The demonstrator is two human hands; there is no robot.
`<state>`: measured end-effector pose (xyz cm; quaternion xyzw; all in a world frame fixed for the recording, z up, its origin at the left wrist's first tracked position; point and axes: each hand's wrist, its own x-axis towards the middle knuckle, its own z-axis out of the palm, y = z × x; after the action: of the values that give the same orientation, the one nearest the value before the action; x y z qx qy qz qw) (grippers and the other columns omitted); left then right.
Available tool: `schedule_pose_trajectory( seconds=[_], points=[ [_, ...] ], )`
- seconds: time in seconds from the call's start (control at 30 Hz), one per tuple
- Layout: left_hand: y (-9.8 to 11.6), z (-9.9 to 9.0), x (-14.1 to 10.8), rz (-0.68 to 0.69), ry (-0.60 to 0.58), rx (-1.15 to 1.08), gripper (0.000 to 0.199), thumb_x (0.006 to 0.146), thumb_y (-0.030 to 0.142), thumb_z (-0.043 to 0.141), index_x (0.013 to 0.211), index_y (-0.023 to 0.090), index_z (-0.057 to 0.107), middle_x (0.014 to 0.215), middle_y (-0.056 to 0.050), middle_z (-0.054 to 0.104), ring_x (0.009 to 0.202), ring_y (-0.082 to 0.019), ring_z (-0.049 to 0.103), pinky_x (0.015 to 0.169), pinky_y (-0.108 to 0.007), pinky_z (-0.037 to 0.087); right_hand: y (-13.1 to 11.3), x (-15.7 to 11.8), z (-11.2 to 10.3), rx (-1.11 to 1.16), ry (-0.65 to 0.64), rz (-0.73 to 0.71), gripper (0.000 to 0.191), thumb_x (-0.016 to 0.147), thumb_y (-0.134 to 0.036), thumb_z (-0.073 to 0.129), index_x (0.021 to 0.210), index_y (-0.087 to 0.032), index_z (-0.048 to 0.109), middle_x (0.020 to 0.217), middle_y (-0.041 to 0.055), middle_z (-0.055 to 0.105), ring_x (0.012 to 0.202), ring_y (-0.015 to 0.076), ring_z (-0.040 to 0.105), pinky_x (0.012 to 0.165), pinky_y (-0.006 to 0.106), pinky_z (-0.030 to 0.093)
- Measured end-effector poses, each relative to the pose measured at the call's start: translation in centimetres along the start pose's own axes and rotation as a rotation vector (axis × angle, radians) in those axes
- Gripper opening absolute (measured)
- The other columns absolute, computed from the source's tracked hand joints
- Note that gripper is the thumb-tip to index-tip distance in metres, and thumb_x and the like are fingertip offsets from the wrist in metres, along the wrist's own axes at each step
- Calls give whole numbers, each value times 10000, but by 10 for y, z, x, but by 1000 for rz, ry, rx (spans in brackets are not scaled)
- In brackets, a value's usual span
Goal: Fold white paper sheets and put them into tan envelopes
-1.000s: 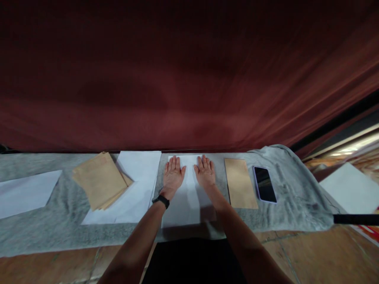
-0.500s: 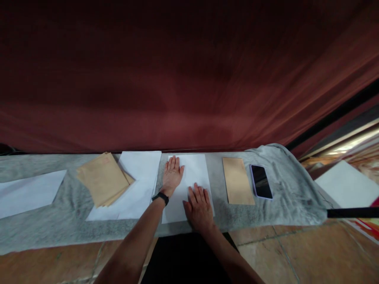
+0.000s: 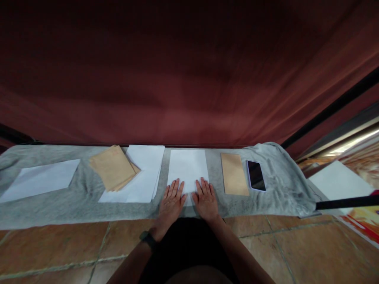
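A white sheet of paper [image 3: 188,165] lies on the grey cloth straight in front of me. My left hand [image 3: 172,201] rests flat on its near left corner, fingers spread and pointing away from me. On the near right corner lies my right hand [image 3: 205,198], also flat with the fingers apart. Neither hand grips anything. To the left, white sheets [image 3: 145,177] lie in a pile, partly covered by a stack of brown envelopes [image 3: 114,167]. A single brown envelope [image 3: 235,174] lies to the right of the paper.
A phone [image 3: 256,176] with a pale purple case lies right of the single envelope. Another white sheet [image 3: 41,179] is at the far left. The grey cloth [image 3: 85,209] covers a long narrow surface, with a dark red curtain [image 3: 183,106] behind it. A black bar [image 3: 346,202] juts in at right.
My left hand has slid from the upper left part of the paper down to its near edge, level with my right hand. The view has shifted slightly.
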<state>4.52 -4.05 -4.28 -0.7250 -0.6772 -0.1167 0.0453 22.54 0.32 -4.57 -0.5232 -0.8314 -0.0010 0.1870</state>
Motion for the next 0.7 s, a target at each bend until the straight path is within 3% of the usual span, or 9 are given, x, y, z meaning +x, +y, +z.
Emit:
schedule_pose_trajectory(
  seconds=[0.2, 0.37, 0.43, 0.6, 0.7],
  points=[
    [-21, -6, -21, -77, 2, -4, 620, 1041, 449, 336, 1544, 92, 403, 1599, -169, 402, 1492, -282, 382, 1230, -482, 317, 13, -17, -5, -22, 32, 22, 563, 1056, -403, 404, 1535, -108, 439, 1582, 157, 436, 1448, 289, 437, 1210, 463, 281],
    [-11, -12, -26, -154, 6, -14, 600, 1037, 423, 330, 1556, 131, 397, 1587, -159, 424, 1502, -315, 356, 1241, -566, 260, 20, -28, -5, -41, 75, 7, 566, 1060, -406, 388, 1537, -105, 436, 1559, 162, 471, 1426, 276, 466, 1205, 449, 295],
    [5, -13, -15, -150, 10, -34, 593, 1040, 404, 323, 1565, 134, 381, 1595, -151, 414, 1519, -320, 320, 1248, -591, 227, 21, -29, -4, -43, 93, 2, 570, 1057, -410, 393, 1538, -108, 433, 1557, 164, 472, 1425, 276, 468, 1201, 455, 299],
    [49, 1, 37, 16, -114, -91, 565, 1052, 376, 284, 1577, 183, 359, 1626, -75, 385, 1531, -240, 306, 1267, -491, 230, 20, -28, -3, -50, 100, -4, 535, 1048, -350, 399, 1512, -95, 471, 1554, 166, 476, 1427, 275, 464, 1198, 450, 295],
    [54, 13, 65, 42, -119, -72, 562, 1048, 393, 304, 1560, 181, 394, 1630, -87, 376, 1531, -251, 306, 1257, -488, 241, 20, -27, -2, -53, 105, -6, 533, 1049, -373, 403, 1486, -86, 505, 1529, 173, 509, 1413, 280, 478, 1196, 449, 297]
  ],
)
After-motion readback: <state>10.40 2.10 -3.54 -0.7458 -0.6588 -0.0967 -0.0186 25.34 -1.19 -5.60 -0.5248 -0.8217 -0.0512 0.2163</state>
